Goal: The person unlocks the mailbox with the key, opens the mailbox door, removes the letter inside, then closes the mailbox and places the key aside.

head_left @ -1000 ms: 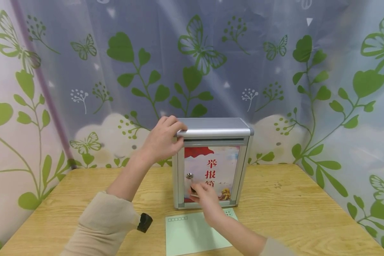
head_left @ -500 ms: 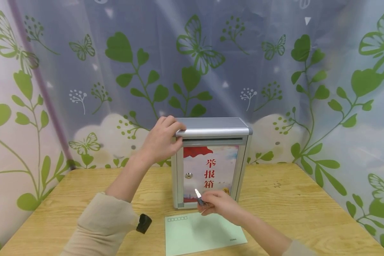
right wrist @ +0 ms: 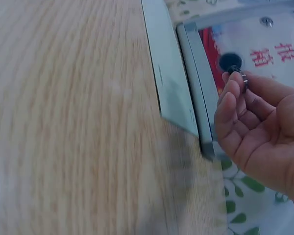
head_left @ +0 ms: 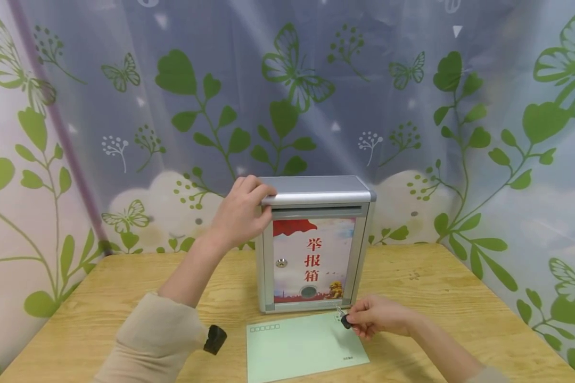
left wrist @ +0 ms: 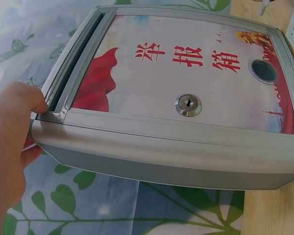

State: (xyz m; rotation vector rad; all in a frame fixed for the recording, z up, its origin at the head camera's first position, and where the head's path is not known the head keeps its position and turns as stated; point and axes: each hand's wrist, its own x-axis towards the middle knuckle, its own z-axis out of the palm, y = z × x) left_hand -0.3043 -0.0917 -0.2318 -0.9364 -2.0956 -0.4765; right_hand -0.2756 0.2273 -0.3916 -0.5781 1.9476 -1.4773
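A silver metal report box [head_left: 316, 198] stands upright, with red characters on its front door. My left hand [head_left: 241, 213] grips its top left corner, fingers over the top and thumb at the front edge. A round keyhole lock [left wrist: 188, 104] sits on the door, with no key in it. My right hand [head_left: 383, 315] pinches a key [head_left: 345, 320] with a black head, off the box's lower right corner. A pale green envelope [head_left: 302, 346] lies flat on the table before the box, and the key overlaps its far right corner in the head view.
The wooden table [head_left: 441, 298] runs back to a patterned curtain [head_left: 393, 133] close behind the box. A narrow slot [head_left: 316, 210] crosses the box under its top, and a round window [head_left: 309, 291] sits low on the door. A black strap end [head_left: 215, 339] sticks out by the left sleeve.
My right hand has drawn back from the door below the lock, moving right and down with the key and uncovering the door's lower part. My left hand stays on the box corner.
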